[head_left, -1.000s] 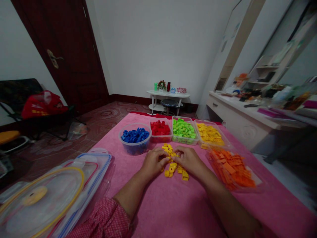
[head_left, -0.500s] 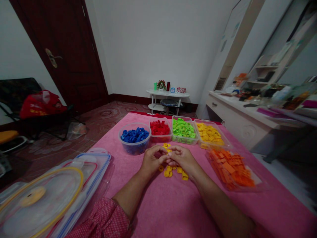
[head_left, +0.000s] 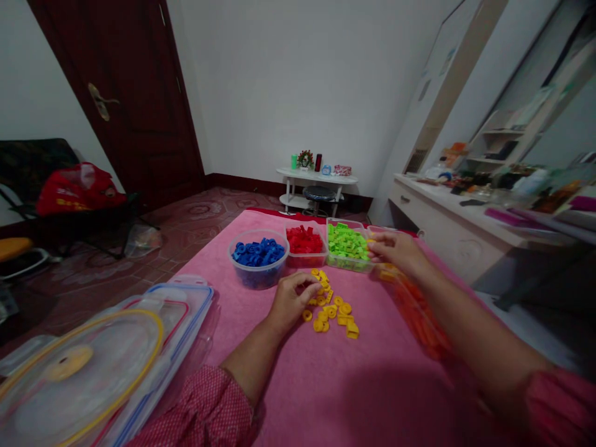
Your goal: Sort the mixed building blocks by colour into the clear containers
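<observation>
From where I stand, the loose yellow pieces lie scattered on the pink cloth, in front of the red box and the green box. The left hand rests beside them with its thumb and fingers curled close together at the edge of the scatter; I can't tell whether a piece is pinched there. If that hand sweeps sideways, the round pieces look the likeliest to skid or roll off from the rest.

The right hand reaches out over the yellow box and hides most of it. Its thumb and fingertips are drawn in narrowly, right by the green box's edge. A spot of yellow shows there, but at this angle I can't fairly say if it's a piece being held or something behind. Were a piece let go that near the border, it could land among the green ones, or catch a rim and bounce onto the cloth.

The right forearm worries me too: it passes above the orange box, and a low elbow could nudge that container or knock pieces out. The blue bowl, just beyond the left hand, seems safer, unless the knuckles push forward.
</observation>
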`<state>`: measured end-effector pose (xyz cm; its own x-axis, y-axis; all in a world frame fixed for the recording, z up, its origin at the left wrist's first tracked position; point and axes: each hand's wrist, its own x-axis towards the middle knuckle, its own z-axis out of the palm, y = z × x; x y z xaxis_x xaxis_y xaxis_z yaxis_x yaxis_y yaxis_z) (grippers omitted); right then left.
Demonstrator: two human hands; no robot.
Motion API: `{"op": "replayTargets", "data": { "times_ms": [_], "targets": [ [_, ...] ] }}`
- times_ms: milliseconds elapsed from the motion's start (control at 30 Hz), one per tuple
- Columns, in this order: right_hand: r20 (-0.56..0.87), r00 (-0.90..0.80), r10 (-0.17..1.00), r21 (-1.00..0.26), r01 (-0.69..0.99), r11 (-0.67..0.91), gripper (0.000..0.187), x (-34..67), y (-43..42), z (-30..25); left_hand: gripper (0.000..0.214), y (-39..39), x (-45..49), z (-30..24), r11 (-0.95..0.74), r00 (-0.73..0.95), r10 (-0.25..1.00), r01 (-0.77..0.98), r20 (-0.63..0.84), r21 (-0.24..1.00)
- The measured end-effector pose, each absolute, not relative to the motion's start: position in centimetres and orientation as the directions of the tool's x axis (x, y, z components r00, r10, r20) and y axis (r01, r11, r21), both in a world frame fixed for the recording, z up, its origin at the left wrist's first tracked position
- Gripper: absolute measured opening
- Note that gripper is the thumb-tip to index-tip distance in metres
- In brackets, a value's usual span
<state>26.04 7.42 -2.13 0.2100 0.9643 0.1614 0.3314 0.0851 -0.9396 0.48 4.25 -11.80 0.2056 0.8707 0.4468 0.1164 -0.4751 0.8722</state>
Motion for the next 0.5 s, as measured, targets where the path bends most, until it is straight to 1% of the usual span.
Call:
{"op": "replayTargets", "data": {
  "times_ms": [33,67,133,200,233,300,367,400,433,467,500],
  "targets": [
    [0.169,0.239,0.956,-0.91,0.411,0.058,0.005,27.2,8.1,-1.3,0.017,4.3,0.5,-11.8,-0.471,0.207,0.872,0.114,0.443,0.875],
    [0.192,0.263,0.946,-0.851,0.524,0.027,0.005,28.3,8.7,-0.5,0.019,4.3,0.4,-11.8,-0.465,0.206,0.875,0.11,0.438,0.878],
    [0.272,0.26,0.926,-0.65,0.76,-0.023,0.008,29.5,9.3,0.6,0.022,4.3,0.3,-11.8,-0.453,0.193,0.882,0.105,0.429,0.885],
    [0.343,0.185,0.921,-0.447,0.895,-0.013,0.021,29.4,8.9,0.9,0.024,4.4,0.2,-11.8,-0.447,0.172,0.888,0.108,0.426,0.888],
    [0.357,0.129,0.925,-0.394,0.919,0.024,0.029,28.7,8.4,0.7,0.025,4.5,0.2,-11.8,-0.443,0.158,0.892,0.107,0.424,0.89],
    [0.363,0.002,0.932,-0.367,0.92,0.141,0.038,26.3,6.6,-0.5,0.03,4.6,0.1,-11.9,-0.427,0.13,0.901,0.099,0.414,0.899],
    [0.344,-0.149,0.927,-0.34,0.9,0.272,0.037,22.8,4.1,-2.5,0.036,4.8,0.0,-11.9,-0.409,0.099,0.911,0.079,0.402,0.909],
    [0.328,-0.254,0.91,-0.33,0.872,0.363,0.034,20.9,2.8,-3.5,0.039,4.8,-0.1,-11.9,-0.404,0.083,0.913,0.062,0.399,0.913],
    [0.318,-0.426,0.847,-0.302,0.801,0.517,0.035,19.1,1.5,-4.6,0.041,4.8,-0.2,-11.8,-0.403,0.07,0.914,0.04,0.4,0.914],
    [0.296,-0.548,0.783,-0.285,0.731,0.62,0.035,17.3,0.3,-5.7,0.042,4.8,-0.4,-11.8,-0.405,0.057,0.913,0.014,0.404,0.914],
    [0.268,-0.615,0.742,-0.277,0.688,0.67,0.035,15.7,-0.7,-6.6,0.044,4.7,-0.5,-11.7,-0.408,0.043,0.912,-0.015,0.408,0.913]
  ]
}}
